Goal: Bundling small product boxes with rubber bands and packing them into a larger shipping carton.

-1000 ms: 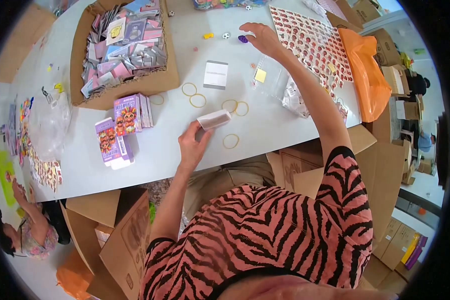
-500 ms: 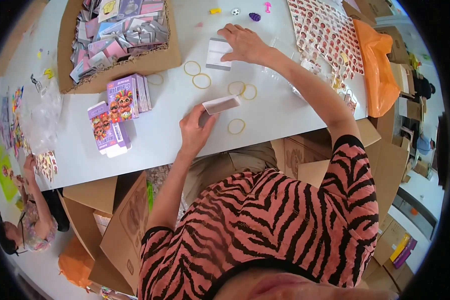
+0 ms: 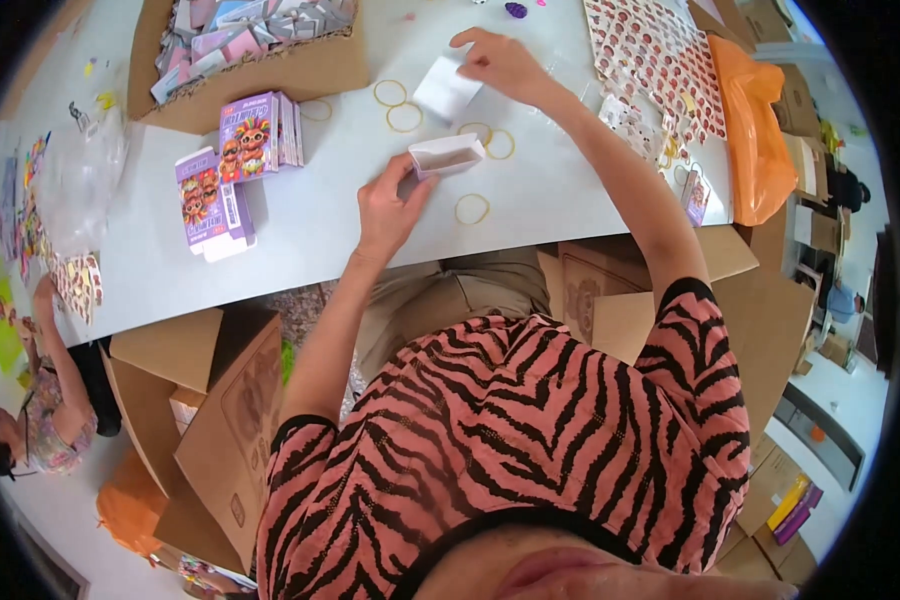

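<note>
My left hand point(image 3: 390, 205) is closed around a small purple-and-white carton point(image 3: 446, 160), whose open end shows a hollow inside. Above it on the table side, my right hand point(image 3: 508, 68) pinches a white block that looks like a stack of cards point(image 3: 448, 90) at its right edge; the block is slightly blurred and tilted. Several yellow rubber bands point(image 3: 472, 209) lie around both hands. To the left, a bundle of purple printed card boxes point(image 3: 250, 140) stands beside another purple carton point(image 3: 202, 205) with its white flap open.
A cardboard box point(image 3: 270, 75) full of card packs stands at the far left. Sticker sheets point(image 3: 660, 70) and an orange bag point(image 3: 752, 130) lie on the right. A clear plastic bag point(image 3: 82, 190) is at the left, near another person point(image 3: 55, 400). Open cartons point(image 3: 225, 420) stand below the table edge.
My right hand has shifted the white block toward the carton in my left hand and tilted it. The carton's opening faces me more. The whole view has shifted slightly.
</note>
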A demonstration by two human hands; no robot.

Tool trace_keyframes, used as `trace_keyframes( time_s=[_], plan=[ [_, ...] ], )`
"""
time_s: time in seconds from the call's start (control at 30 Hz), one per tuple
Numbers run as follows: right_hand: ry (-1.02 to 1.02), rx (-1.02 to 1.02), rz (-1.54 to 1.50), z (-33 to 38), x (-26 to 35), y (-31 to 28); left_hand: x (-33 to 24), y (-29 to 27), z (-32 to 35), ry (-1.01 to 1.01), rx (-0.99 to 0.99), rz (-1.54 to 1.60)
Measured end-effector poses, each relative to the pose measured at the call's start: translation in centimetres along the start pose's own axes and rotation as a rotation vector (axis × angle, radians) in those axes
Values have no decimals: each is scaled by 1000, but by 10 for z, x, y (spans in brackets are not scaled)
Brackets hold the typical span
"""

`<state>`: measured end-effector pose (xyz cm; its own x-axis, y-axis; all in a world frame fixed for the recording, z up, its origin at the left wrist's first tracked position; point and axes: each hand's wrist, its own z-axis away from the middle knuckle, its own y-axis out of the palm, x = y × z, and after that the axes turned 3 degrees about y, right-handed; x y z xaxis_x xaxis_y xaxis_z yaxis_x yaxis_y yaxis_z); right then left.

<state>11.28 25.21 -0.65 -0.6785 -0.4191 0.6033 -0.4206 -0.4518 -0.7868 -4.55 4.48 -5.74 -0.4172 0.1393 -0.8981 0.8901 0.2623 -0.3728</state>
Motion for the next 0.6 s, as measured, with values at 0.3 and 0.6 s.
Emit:
trace_keyframes(
  time_s=[0.3,0.6],
  plan=[
    [-341,-129,-242,102,99,-74,4,-1,2,12,24,22],
    [-610,-192,266,118,101,-39,3,3,0,148,-17,-19]
  ],
)
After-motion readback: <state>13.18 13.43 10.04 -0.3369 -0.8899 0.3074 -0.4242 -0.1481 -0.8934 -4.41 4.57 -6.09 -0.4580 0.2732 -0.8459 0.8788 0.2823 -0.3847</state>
